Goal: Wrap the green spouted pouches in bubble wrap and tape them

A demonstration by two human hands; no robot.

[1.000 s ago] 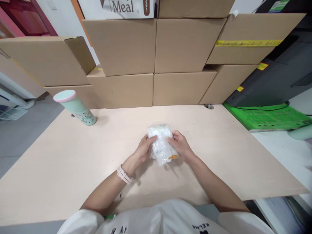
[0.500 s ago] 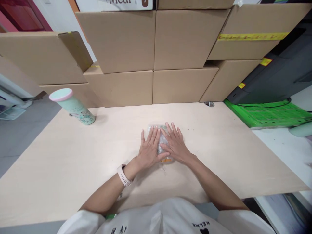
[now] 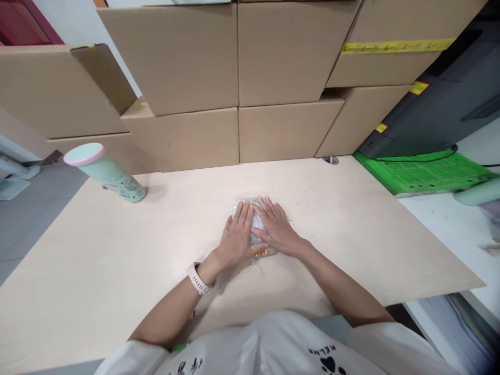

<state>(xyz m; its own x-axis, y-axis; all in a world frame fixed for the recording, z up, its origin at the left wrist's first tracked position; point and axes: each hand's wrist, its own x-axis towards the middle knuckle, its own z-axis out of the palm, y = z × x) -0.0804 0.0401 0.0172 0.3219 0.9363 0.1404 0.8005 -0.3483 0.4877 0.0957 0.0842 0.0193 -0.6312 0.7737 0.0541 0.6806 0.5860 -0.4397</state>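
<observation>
A small clear plastic packet point(image 3: 258, 224) with an orange patch at its near end lies flat on the pale tabletop point(image 3: 164, 234). My left hand point(image 3: 237, 234) rests flat on its left side, fingers stretched out and pointing away from me. Over the right side lies my right hand point(image 3: 279, 229), its fingers also extended. Both thumbs reach inward across the packet. Most of the packet is covered by the hands, so its contents cannot be made out. A pale watch point(image 3: 199, 279) is on my left wrist.
Stacked cardboard boxes point(image 3: 195, 140) form a wall along the table's far edge. A mint green tumbler point(image 3: 113, 174) with a pink rim stands at the left. To the right are a green plastic crate point(image 3: 429, 169) and a dark grey case point(image 3: 433, 99).
The view has shifted slightly, so the boxes and tumbler appear a little to the left. My left fingers have drawn closer together; both hands stay flat on the packet.
</observation>
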